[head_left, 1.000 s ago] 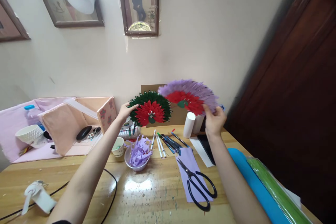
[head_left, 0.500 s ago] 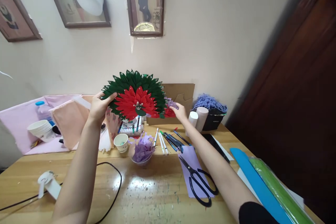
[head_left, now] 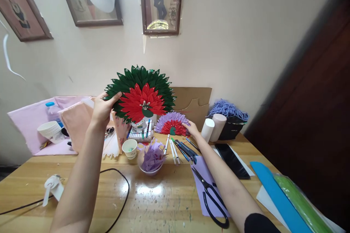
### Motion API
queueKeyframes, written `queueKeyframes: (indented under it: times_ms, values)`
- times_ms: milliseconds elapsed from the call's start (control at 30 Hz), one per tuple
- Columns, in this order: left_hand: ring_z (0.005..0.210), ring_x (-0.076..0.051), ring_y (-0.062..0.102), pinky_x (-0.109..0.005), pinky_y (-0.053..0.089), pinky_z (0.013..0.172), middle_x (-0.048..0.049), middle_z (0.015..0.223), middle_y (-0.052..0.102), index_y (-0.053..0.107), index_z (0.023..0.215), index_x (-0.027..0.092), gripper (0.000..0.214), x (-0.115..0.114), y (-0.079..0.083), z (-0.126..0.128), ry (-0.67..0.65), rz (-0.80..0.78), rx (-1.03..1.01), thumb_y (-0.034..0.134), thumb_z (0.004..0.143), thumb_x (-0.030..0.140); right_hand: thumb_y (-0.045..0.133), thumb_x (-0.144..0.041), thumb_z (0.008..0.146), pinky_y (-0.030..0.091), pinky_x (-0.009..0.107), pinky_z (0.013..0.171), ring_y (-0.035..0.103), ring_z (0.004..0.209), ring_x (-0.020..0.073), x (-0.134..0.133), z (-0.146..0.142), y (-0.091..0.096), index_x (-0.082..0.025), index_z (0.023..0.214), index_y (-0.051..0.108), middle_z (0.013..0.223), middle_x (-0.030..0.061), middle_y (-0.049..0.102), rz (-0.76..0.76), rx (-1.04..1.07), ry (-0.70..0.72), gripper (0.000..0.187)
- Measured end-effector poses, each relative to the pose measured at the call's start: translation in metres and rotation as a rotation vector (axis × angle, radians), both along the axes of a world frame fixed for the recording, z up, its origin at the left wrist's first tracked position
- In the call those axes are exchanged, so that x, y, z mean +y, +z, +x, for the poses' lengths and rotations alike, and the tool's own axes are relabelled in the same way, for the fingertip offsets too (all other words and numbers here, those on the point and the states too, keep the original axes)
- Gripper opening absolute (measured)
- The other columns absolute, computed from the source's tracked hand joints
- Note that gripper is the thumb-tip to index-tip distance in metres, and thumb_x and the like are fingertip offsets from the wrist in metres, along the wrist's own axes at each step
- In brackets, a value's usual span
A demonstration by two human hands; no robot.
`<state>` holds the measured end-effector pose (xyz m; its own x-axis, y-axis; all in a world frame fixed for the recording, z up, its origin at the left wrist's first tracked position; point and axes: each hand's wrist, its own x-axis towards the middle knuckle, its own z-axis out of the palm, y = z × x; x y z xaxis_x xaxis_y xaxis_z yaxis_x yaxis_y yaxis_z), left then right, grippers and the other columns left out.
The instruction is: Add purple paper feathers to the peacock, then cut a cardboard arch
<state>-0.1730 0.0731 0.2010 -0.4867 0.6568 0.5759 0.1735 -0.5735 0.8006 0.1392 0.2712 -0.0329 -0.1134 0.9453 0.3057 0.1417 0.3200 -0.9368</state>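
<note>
The purple fan (head_left: 172, 123), pinched by the right hand (head_left: 192, 131), is now lowered, leaving only the green fan (head_left: 142, 96) raised, gripped by the left hand (head_left: 103, 109).

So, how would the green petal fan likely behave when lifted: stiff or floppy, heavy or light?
Probably stiff: the green petal fan, pinched at one edge by the left hand, shows no sag. Likely light, as one hand holds it up. Its thin, pointed petal tips could bend easily.
</note>
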Motion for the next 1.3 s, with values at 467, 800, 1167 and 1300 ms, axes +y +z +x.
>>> queueKeyframes:
  times_ms: [467,800,1167,1300]
  values:
    - [0.075,-0.019,0.066,-0.027,0.052,0.070,-0.0038,0.081,0.073,0.071,0.085,0.014,0.037,0.019,-0.014,0.030,-0.095,-0.053,0.011,0.081,0.056,0.033,0.052,-0.032,0.081,0.033,0.045,0.096,0.046,0.113,0.0310,-0.033,0.004,0.021,-0.010,0.110,0.052,0.118,0.0203,0.054,0.142,-0.418,-0.268,0.036]
    - [0.082,-0.022,0.066,-0.030,0.052,0.076,-0.0048,0.087,0.073,0.071,0.083,0.014,0.036,0.016,-0.014,0.034,-0.061,-0.057,0.001,0.081,0.054,0.034,0.072,-0.023,0.060,0.040,0.035,0.079,0.056,0.094,0.0311,-0.121,-0.013,-0.004,-0.015,0.085,0.061,0.095,0.0165,0.064,0.090,-0.825,0.029,0.028]
    - [0.085,-0.023,0.066,-0.031,0.052,0.077,-0.0052,0.088,0.073,0.072,0.084,0.014,0.038,0.007,-0.014,0.041,-0.093,-0.048,0.002,0.081,0.056,0.038,0.060,-0.029,0.074,0.034,0.041,0.093,0.049,0.111,0.0335,-0.056,-0.008,0.013,-0.009,0.107,0.053,0.114,0.0235,0.056,0.037,-0.675,-0.295,0.040]
    - [0.083,-0.023,0.067,-0.032,0.052,0.077,-0.0047,0.087,0.073,0.072,0.083,0.015,0.038,0.005,-0.016,0.042,-0.075,-0.068,-0.022,0.081,0.055,0.039,0.067,-0.033,0.065,0.036,0.041,0.091,0.053,0.107,0.0331,-0.032,-0.013,0.015,-0.010,0.107,0.053,0.109,0.0209,0.059,0.012,-0.574,-0.409,0.049]
